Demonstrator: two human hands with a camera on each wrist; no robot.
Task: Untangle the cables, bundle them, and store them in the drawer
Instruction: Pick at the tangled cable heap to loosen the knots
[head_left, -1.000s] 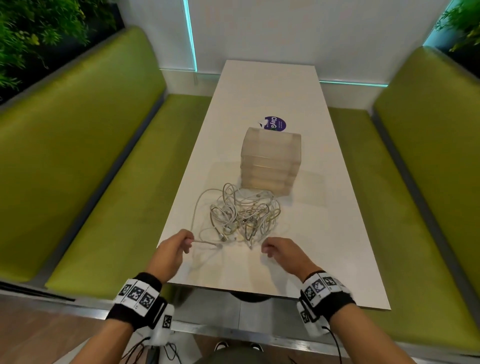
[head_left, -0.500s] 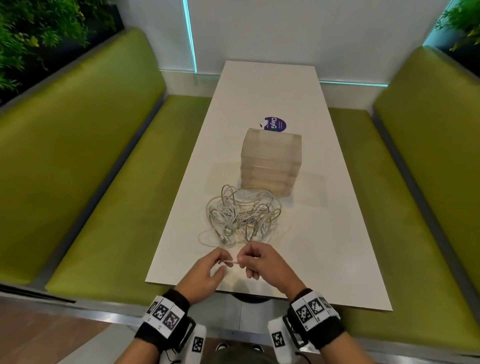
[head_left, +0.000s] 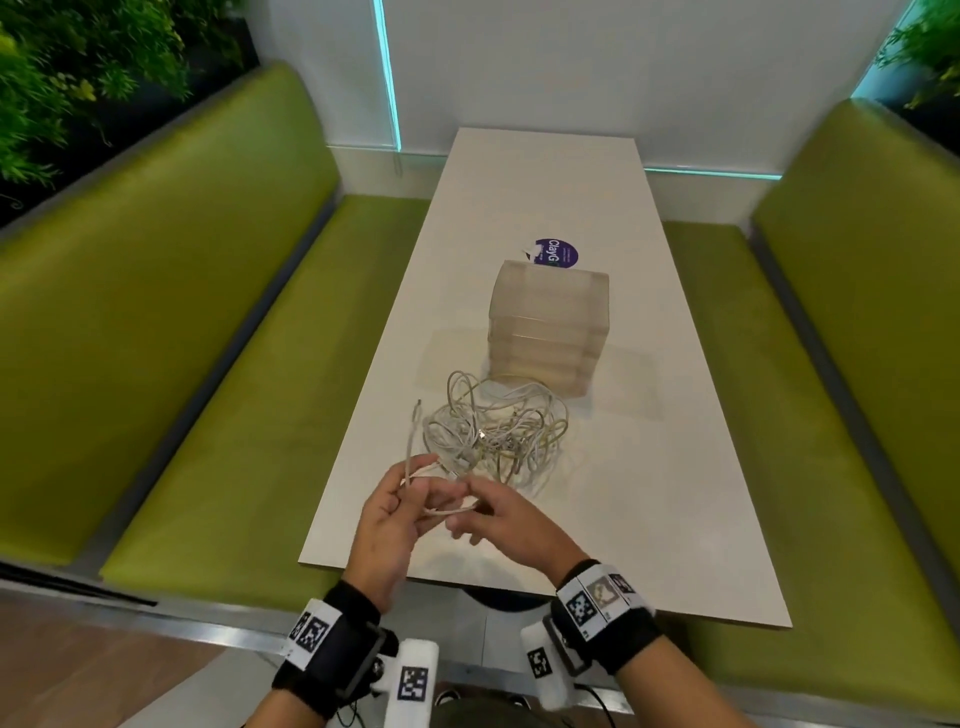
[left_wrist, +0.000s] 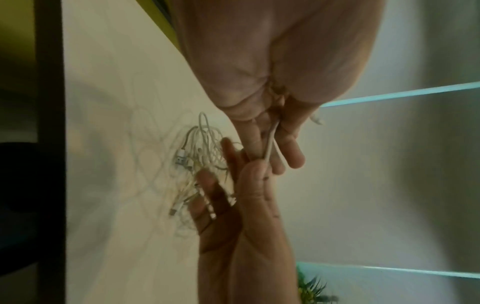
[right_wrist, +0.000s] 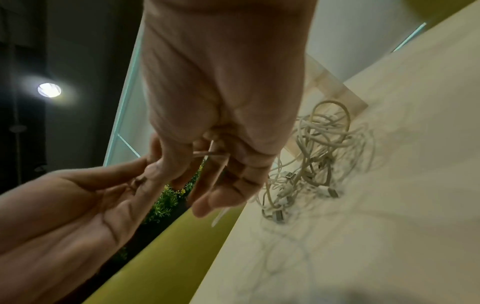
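Both hands (head_left: 441, 512) pinching one thin white cable (head_left: 413, 447) — slack, looped — beside the tangled pale cables (head_left: 498, 431).

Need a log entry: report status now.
Left hand and right hand both grip one cable, looping it. Tangle on table, before shut drawers. Nothing in the way.

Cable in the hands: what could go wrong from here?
1. The cable pinched between the left hand and the right hand may still thread through the tangled pile; pulling could tighten knots or drag the pile along.
2. The hands work near the table edge, so a dropped coil might fall off.
3. The drawer unit looks shut; neither hand is free.
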